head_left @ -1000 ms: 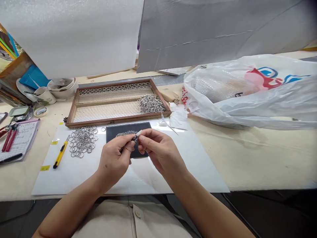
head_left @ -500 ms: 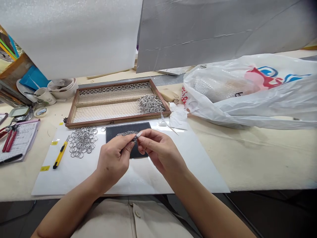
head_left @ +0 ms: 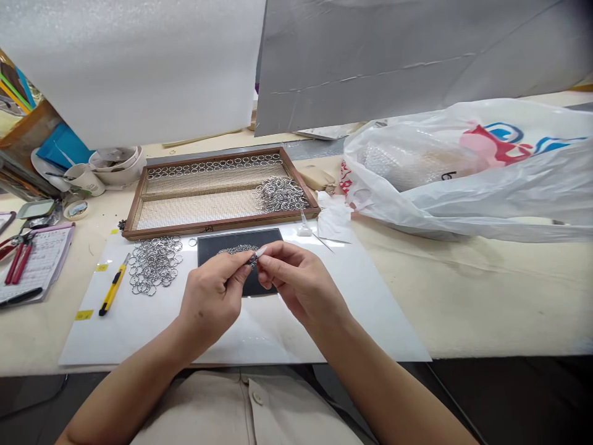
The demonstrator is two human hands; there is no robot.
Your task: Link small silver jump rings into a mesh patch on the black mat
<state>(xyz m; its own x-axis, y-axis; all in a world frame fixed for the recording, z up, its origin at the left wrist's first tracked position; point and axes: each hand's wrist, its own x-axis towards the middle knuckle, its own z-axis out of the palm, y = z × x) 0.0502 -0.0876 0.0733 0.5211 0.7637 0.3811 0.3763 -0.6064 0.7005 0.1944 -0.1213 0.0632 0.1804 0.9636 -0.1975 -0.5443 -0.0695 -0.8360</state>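
Observation:
My left hand (head_left: 214,296) and my right hand (head_left: 296,281) meet above a black mat (head_left: 222,242) on a white sheet (head_left: 139,321). Together their fingertips pinch a small metal piece (head_left: 252,260); it is too small to tell exactly what it is. A white nail tip shows on my right forefinger. A small cluster of tiny metal rings (head_left: 234,250) lies on the mat just beyond the fingers. A heap of larger silver rings (head_left: 152,264) lies to the left on the white sheet.
A wooden mesh tray (head_left: 204,201) behind the mat holds a row of rings and a ring pile (head_left: 280,193). A yellow utility knife (head_left: 112,288) lies at left, red pliers (head_left: 16,259) on a notepad farther left. A big plastic bag (head_left: 467,170) fills the right.

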